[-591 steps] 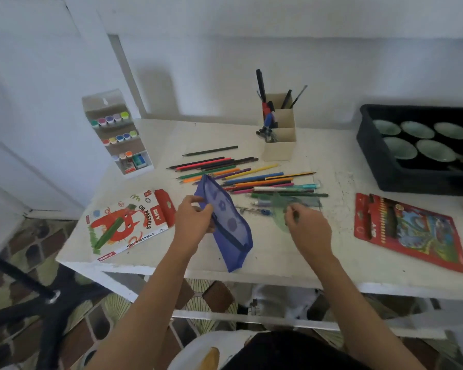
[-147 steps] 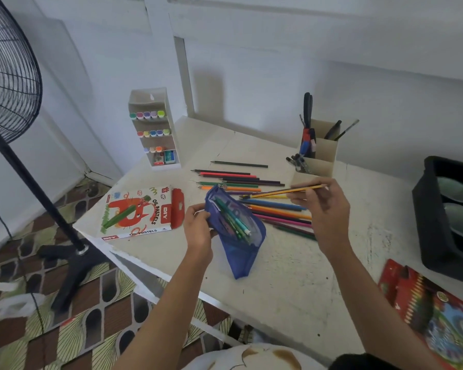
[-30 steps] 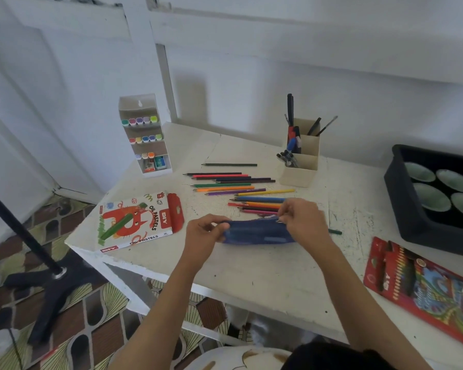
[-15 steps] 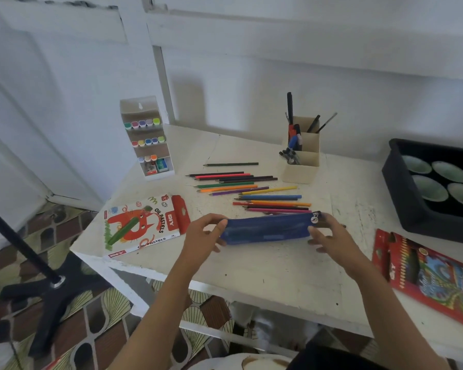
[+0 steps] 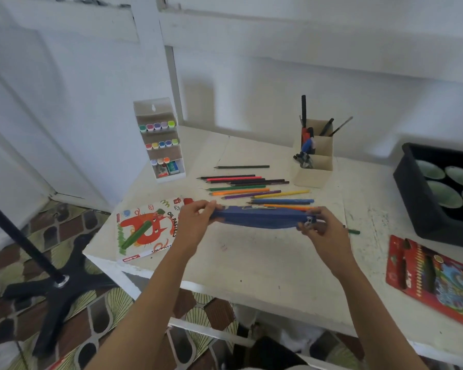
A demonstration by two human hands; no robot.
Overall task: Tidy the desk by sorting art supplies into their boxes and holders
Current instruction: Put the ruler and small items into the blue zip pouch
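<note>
A blue zip pouch (image 5: 257,217) is stretched flat between my two hands, just above the white desk (image 5: 265,263). My left hand (image 5: 195,222) pinches its left end. My right hand (image 5: 322,228) pinches the zip pull at its right end. Several loose coloured pencils (image 5: 251,186) lie on the desk behind the pouch. One green pencil (image 5: 353,231) pokes out to the right of my right hand.
An oil pastels box (image 5: 145,231) lies at the front left. A white marker rack (image 5: 159,140) stands back left, a beige pen holder (image 5: 314,161) at the back. A black tray of bowls (image 5: 417,198) and a red pencil box (image 5: 433,279) sit right. A fan stand (image 5: 54,287) is on the floor.
The pouch, open with pencils going in seconds ago, is zipped flat. Within the last second my right hand slid right along it to the end; since half a second ago, little has moved.
</note>
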